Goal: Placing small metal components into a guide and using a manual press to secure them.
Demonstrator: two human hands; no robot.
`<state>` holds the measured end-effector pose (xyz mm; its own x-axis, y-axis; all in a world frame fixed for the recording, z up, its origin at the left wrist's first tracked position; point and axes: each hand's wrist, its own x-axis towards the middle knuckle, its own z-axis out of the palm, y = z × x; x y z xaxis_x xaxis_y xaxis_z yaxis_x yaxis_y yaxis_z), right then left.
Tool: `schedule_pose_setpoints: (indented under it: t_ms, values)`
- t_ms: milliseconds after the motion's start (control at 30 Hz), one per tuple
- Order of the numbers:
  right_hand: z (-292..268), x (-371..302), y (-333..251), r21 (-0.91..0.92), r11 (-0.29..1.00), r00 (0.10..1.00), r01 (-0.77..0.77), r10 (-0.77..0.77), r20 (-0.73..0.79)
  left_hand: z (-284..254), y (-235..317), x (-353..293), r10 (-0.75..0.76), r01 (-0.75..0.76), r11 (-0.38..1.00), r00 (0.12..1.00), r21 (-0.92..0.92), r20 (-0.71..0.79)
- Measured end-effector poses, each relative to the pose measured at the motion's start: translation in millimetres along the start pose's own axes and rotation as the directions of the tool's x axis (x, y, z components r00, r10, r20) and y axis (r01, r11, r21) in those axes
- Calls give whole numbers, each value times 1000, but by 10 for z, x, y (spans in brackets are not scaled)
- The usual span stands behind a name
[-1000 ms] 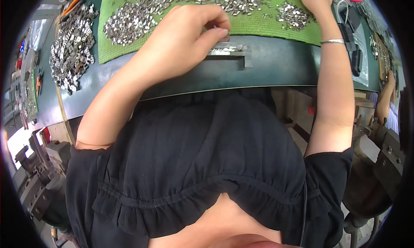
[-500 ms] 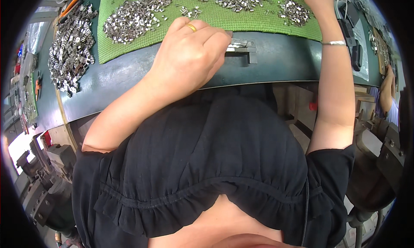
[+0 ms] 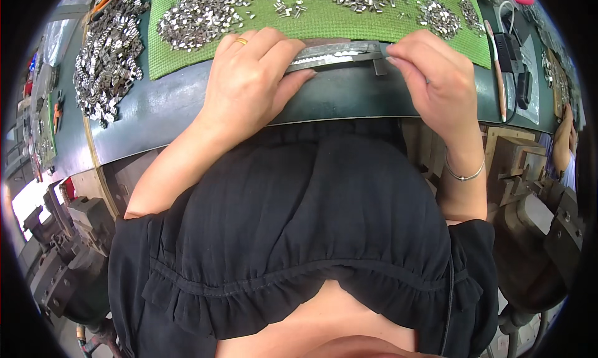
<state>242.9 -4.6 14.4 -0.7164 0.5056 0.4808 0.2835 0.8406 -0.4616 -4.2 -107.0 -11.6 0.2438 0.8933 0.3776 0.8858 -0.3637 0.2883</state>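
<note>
Gripping a slim metal fixture [image 3: 342, 54] just past 12 o'clock

Clasping the fixture's left end with the left hand [image 3: 249, 78], at 11 o'clock, fingers above and thumb below, closed on it. Holding the right hand [image 3: 439, 78] at 2 o'clock, thumb and forefinger nearly together just beside the fixture's right end; cannot tell, so small in view, about any piece between the tips. Placed along the near edge of a green mat [image 3: 349, 31], over the dark tabletop [image 3: 174, 103]. Scattered over the mat, from 11 to past 1 o'clock, in piles: small silver pieces [image 3: 196, 25]. Heaped left of the mat, at 10 o'clock: larger metal parts [image 3: 109, 59]. Set right of the mat, at 2 o'clock: a black adapter [image 3: 509, 51]
</note>
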Motion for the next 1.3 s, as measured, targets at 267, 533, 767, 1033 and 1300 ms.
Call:
schedule_pose_setpoints:
  t_ms: [267, 533, 767, 1033, 1300]
  values:
    - [268, -80, 37, 144, 970, 947, -196, 226, -228, -182, -455, 436, 162, -154, 979, 986, 133, -47]
    - [514, -134, 27, 619, 732, 907, -286, 415, -72, -221, -392, 546, 77, -89, 990, 992, 111, 102]
    - [542, -133, 16, 569, 774, 925, -278, 375, -58, -120, -525, 461, 112, -111, 993, 993, 41, -38]
    - [531, -132, -10, 454, 866, 950, -209, 289, -114, -144, -593, 338, 16, -19, 997, 999, 79, 31]
    - [357, -52, 51, 541, 731, 905, -416, 394, 163, -214, -633, 318, 119, -125, 990, 988, 64, 94]
